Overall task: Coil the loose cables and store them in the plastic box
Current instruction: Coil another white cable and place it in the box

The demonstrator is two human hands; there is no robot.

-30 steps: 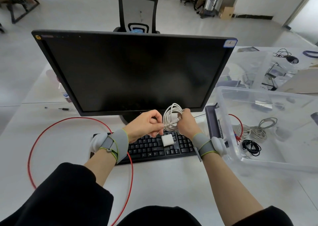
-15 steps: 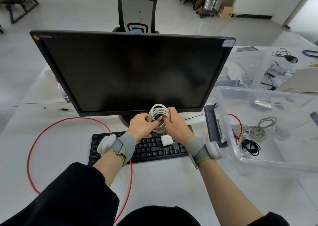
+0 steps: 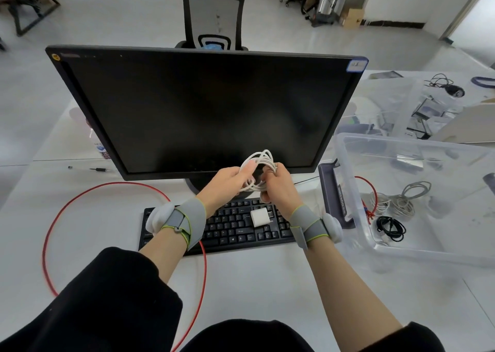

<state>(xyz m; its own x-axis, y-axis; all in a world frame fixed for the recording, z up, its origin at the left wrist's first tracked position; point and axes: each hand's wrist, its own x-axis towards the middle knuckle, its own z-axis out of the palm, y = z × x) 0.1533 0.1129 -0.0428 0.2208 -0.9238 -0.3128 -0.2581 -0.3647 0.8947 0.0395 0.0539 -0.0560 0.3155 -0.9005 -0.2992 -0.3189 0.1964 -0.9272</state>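
White cable (image 3: 258, 173), wound into a coil, held above the far edge of the keyboard (image 3: 235, 225), in front of the monitor (image 3: 203, 110). At right, the clear plastic box (image 3: 401, 247) stands open on the counter (image 3: 254, 279); inside lie a pale grey cable bundle (image 3: 401, 201), a smaller black coiled cable (image 3: 391, 228) and part of a red cable (image 3: 371, 199). The left hand (image 3: 227, 185) pinches the coil's left side, thumb on top; the right hand (image 3: 278, 188) curls its fingers (image 3: 270, 170) round the right side. A white charger block (image 3: 259, 217) rests on the keys. A red cable loop (image 3: 88, 204) lies on the white counter at left. Beyond: office chair (image 3: 214, 22), grey floor.
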